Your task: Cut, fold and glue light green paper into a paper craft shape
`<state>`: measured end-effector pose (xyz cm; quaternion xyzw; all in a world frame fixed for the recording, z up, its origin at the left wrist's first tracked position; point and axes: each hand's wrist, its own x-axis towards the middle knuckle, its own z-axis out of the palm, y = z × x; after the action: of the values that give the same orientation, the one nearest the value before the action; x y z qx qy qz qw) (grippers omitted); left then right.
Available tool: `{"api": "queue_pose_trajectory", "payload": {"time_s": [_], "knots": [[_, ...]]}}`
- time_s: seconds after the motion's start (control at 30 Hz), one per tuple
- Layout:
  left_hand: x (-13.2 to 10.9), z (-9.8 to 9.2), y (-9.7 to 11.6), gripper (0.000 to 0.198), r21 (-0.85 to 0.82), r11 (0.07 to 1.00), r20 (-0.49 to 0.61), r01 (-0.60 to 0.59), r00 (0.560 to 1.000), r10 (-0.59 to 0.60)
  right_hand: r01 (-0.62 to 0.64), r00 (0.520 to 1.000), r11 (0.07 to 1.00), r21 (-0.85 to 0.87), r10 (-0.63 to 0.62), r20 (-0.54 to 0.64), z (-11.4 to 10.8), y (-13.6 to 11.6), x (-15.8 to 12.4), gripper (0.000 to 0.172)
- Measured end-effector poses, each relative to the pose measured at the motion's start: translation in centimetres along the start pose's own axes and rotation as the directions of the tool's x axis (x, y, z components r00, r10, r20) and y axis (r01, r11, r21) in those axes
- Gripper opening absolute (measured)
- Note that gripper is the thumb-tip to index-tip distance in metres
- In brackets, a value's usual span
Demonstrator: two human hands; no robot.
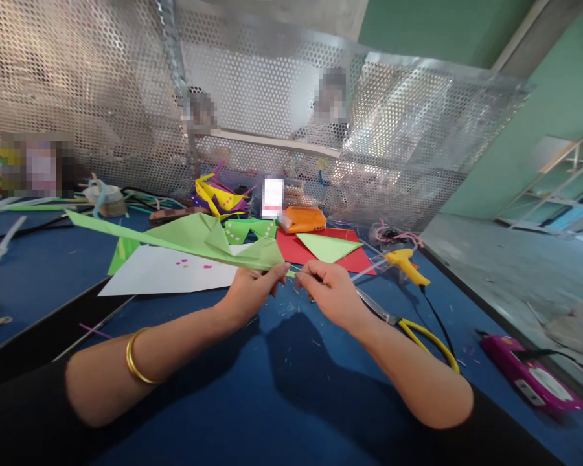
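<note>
A light green folded paper piece (pixel 194 236) with creased points stretches to the left, raised over the table in front of me. My left hand (pixel 255 291) is closed on its right end, thumb and fingers pinching the edge. Just to the right, my right hand (pixel 333 291) pinches the narrow green tip that shows between the two hands. Under the folded piece lies a white sheet (pixel 175 285) with a few small pink bits on it. Behind it is a green paper shape (pixel 250 231) with pale dots. A light green paper triangle (pixel 328 247) rests on red paper (pixel 286 243).
Scissors with yellow handles (pixel 430 340) and a yellow glue gun (pixel 408 265) lie right of my hands. A magenta power strip (pixel 529 372) sits at the right edge. An orange pouch (pixel 302 220) and yellow-purple paper shapes (pixel 221 194) stand before a perforated screen (pixel 272 84).
</note>
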<state>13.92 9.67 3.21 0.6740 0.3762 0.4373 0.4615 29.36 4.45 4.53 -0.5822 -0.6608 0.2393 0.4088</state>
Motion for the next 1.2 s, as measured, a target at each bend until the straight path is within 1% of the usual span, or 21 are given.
{"api": "queue_pose_trajectory", "payload": {"time_s": [0.07, 0.1, 0.2, 0.27, 0.37, 0.43, 0.5, 0.6, 0.67, 0.73, 0.77, 0.83, 0.9, 0.97, 1.0, 1.07, 1.13, 1.2], "knots": [[0.0, -0.1, -0.1, 0.037, 0.094, 0.996, -0.022, -0.005, 1.0, 0.007, 0.066, 0.996, 0.992, -0.109, -0.072, -0.053, 0.2, 0.0, -0.2, 0.023], [0.1, -0.2, -0.1, 0.037, 0.115, 0.993, -0.026, -0.002, 1.0, 0.005, 0.077, 0.995, 0.986, -0.147, -0.086, -0.057, 0.2, 0.1, -0.2, 0.024], [0.1, -0.4, 0.0, 0.039, 0.074, 0.997, 0.001, 0.009, 1.0, -0.009, 0.035, 0.998, 0.98, -0.197, -0.046, -0.053, 0.1, 0.2, -0.1, 0.024], [0.0, -0.4, 0.1, 0.042, 0.028, 0.999, 0.064, 0.022, 0.998, -0.023, 0.024, 0.999, 0.983, -0.181, -0.03, -0.032, 0.0, 0.3, 0.0, 0.024], [0.0, -0.2, 0.1, 0.047, -0.039, 0.995, 0.202, 0.089, 0.976, -0.08, 0.036, 0.999, 0.998, -0.06, -0.034, 0.022, 0.1, 0.3, 0.0, 0.023], [0.0, -0.2, 0.1, 0.043, -0.097, 0.989, 0.233, 0.114, 0.969, -0.089, 0.031, 0.999, 1.0, 0.001, -0.031, 0.021, 0.1, 0.1, 0.0, 0.022], [0.1, -0.2, 0.2, 0.038, -0.177, 0.977, 0.193, 0.119, 0.978, -0.084, 0.035, 0.999, 0.999, 0.005, -0.034, -0.006, -0.1, -0.1, -0.1, 0.021], [0.4, -0.4, 0.6, 0.035, -0.266, 0.954, 0.109, 0.136, 0.988, -0.111, 0.037, 0.998, 0.999, -0.018, -0.038, -0.054, -0.7, -0.2, -0.1, 0.022], [0.5, -0.6, 0.8, 0.034, -0.27, 0.955, 0.05, 0.122, 0.992, -0.112, 0.029, 0.997, 0.999, -0.038, -0.031, -0.063, -1.0, -0.1, 0.1, 0.023], [0.5, -0.7, 0.8, 0.031, -0.243, 0.966, 0.008, 0.088, 0.996, -0.089, 0.027, 0.999, 0.996, -0.086, -0.03, -0.037, -1.2, -0.1, 0.3, 0.024], [0.4, -0.7, 0.8, 0.031, -0.224, 0.972, -0.001, 0.073, 0.997, -0.075, 0.026, 0.999, 0.993, -0.113, -0.029, -0.023, -1.2, 0.0, 0.4, 0.024], [0.3, -0.6, 0.7, 0.031, -0.18, 0.982, 0.016, 0.063, 0.998, -0.061, 0.013, 1.0, 0.989, -0.149, -0.014, -0.003, -1.1, 0.1, 0.5, 0.026], [0.2, -0.5, 0.5, 0.031, -0.146, 0.986, 0.07, 0.083, 0.995, -0.073, -0.009, 1.0, 0.991, -0.131, 0.008, -0.003, -1.0, 0.2, 0.6, 0.031], [0.2, -0.5, 0.4, 0.032, -0.148, 0.983, 0.108, 0.113, 0.989, -0.097, -0.039, 0.999, 0.996, -0.079, 0.038, -0.01, -1.0, 0.4, 0.7, 0.034], [0.3, -0.5, 0.3, 0.032, -0.169, 0.977, 0.101, 0.126, 0.989, -0.11, -0.05, 0.999, 0.997, -0.057, 0.049, -0.018, -1.1, 0.6, 0.7, 0.034], [0.6, -0.7, 0.3, 0.032, -0.222, 0.965, 0.048, 0.138, 0.99, -0.131, -0.062, 0.998, 0.997, -0.042, 0.061, -0.029, -1.2, 0.8, 0.8, 0.033], [0.9, -0.9, 0.4, 0.03, -0.253, 0.96, -0.012, 0.123, 0.991, -0.131, -0.062, 0.998, 0.996, -0.066, 0.059, -0.035, -1.3, 0.8, 0.9, 0.032], [1.0, -1.0, 0.4, 0.029, -0.246, 0.965, -0.045, 0.088, 0.994, -0.102, -0.058, 0.998, 0.994, -0.098, 0.054, -0.04, -1.4, 0.8, 0.9, 0.031]]}}
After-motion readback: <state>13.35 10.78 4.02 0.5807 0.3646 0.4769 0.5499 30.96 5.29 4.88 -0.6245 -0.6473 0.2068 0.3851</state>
